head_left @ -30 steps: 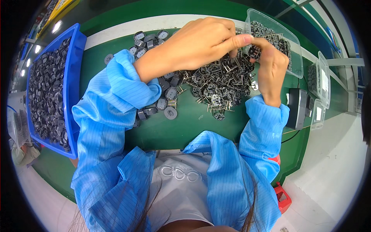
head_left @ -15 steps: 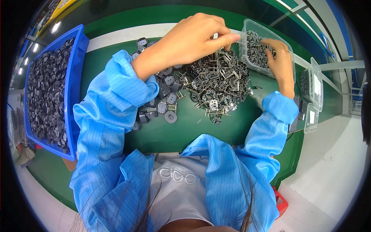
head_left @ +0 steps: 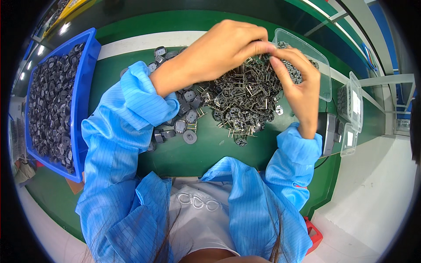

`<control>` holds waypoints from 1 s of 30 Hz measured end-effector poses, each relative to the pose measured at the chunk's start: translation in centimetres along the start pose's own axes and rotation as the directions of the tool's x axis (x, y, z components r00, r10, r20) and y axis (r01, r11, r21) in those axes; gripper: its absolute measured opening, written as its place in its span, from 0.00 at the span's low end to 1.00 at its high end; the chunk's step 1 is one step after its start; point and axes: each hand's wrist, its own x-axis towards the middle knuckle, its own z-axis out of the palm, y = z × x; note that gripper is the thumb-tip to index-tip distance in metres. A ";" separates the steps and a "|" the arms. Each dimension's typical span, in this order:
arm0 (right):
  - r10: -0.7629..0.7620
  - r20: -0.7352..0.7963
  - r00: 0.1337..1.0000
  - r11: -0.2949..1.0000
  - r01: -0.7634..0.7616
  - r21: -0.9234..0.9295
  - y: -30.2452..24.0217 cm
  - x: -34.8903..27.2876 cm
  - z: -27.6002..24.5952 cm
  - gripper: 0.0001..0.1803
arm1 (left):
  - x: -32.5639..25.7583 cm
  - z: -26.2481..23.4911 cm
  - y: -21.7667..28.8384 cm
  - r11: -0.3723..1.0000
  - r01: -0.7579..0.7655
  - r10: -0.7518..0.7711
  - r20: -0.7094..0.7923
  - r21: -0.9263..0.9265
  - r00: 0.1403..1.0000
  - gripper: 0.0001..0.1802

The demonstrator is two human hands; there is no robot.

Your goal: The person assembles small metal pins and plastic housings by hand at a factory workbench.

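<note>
Far to the left of my hands stands the blue bin [head_left: 85,87], filled with dark round parts [head_left: 50,105], well apart from where I work. On the green counter [head_left: 206,153], below my left forearm, some loose round caps [head_left: 186,127] lie scattered, a few with thin legs showing.

My left hand [head_left: 223,50] comes across from the left and is curled, its thumb and fingers closed at the tips. My right hand [head_left: 300,85] rises from below and meets it, fingertips touching. Between both hands I pinch one small metal part [head_left: 268,53], which is held above the far edge of the heap; it is mostly hidden by my fingers, so I cannot tell its exact shape. Directly under the hands spreads the pile of metal pin parts [head_left: 245,101], tangled together (grey, with many small legs).

I judge that the step in hand is separating or fitting one piece taken from the pile. The next move, I think, calls for a steady pinch and a small careful motion, because the legs seem thin and the pieces hook easily into each other.

Just behind my right hand is the clear plastic tray [head_left: 322,70], holding more of the small parts. Further right stand two small clear boxes [head_left: 353,103] and a dark device [head_left: 328,131] near my right wrist.
</note>
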 end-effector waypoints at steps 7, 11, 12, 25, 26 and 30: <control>0.267 -0.387 0.882 0.943 -0.323 -0.084 -2.2 -1.3 4.3 0.13 | 0.0 0.5 0.8 0.989 0.012 0.010 -0.146 0.147 0.989 0.12; 0.395 -0.362 0.844 0.919 -0.363 0.156 -1.6 -1.7 4.0 0.19 | -0.3 0.6 1.1 0.989 0.071 -0.075 -0.029 -0.129 0.997 0.17; 0.391 -0.361 0.846 0.920 -0.360 0.154 -1.5 -1.6 3.9 0.19 | -0.3 0.7 1.1 0.989 0.069 -0.074 -0.033 -0.129 0.997 0.17; 0.484 -0.264 0.834 0.808 -0.311 0.500 -1.0 -1.7 4.2 0.30 | -0.3 1.5 1.1 0.874 0.367 -0.298 0.244 -0.318 0.923 0.25; 0.380 -0.342 0.859 0.886 -0.231 0.402 -1.0 -1.6 4.4 0.30 | -0.4 1.6 1.0 0.914 0.343 -0.290 0.244 -0.216 0.926 0.24; 0.449 -0.265 0.853 0.860 -0.331 0.389 -2.1 -1.7 4.1 0.23 | -0.7 2.5 0.4 0.954 0.213 -0.198 0.089 -0.211 0.976 0.22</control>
